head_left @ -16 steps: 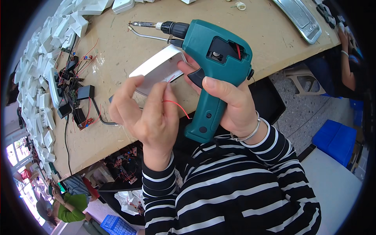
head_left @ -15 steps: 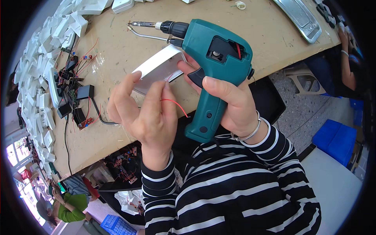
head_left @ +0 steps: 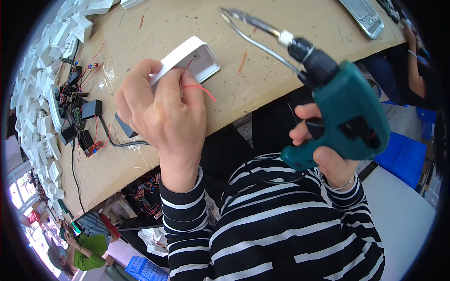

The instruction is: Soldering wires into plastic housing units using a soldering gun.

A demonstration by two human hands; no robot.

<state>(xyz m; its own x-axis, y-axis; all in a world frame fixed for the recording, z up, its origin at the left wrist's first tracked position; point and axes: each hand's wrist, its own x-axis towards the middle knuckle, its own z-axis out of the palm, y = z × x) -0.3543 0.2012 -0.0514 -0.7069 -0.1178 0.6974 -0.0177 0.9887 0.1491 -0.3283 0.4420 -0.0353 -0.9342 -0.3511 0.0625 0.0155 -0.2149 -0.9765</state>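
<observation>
Gripped in the right hand (head_left: 323, 154) is a teal soldering gun (head_left: 349, 110), fingers closed round its handle and one finger near the trigger; its long metal tip (head_left: 246, 21) points up and away over the worktop (head_left: 290, 47). Closed round one end of a small white plastic case (head_left: 192, 58) is the left hand (head_left: 159, 110), which holds the case raised just above the worktop, open side toward the camera. A thin red wire (head_left: 199, 89) curls out between the left fingers and the case.

Largest in view is the tan worktop, which fills the upper half. Below it, the person's striped sleeves (head_left: 262, 225) come in from the bottom edge. Along the left edge of the worktop lies a long heap of white cases (head_left: 42, 126), with a cluster of small black parts (head_left: 79, 119) and red leads beside it. A metal tray (head_left: 363, 16) sits at the far right corner.

Gun and case are well apart right now. The risk lies with the tip: if hot and swung back carelessly, it could touch the left fingers or melt the case wall. The wire looks loosely pinched, so it could slip free, and the case, held by one end only, could twist or drop.
</observation>
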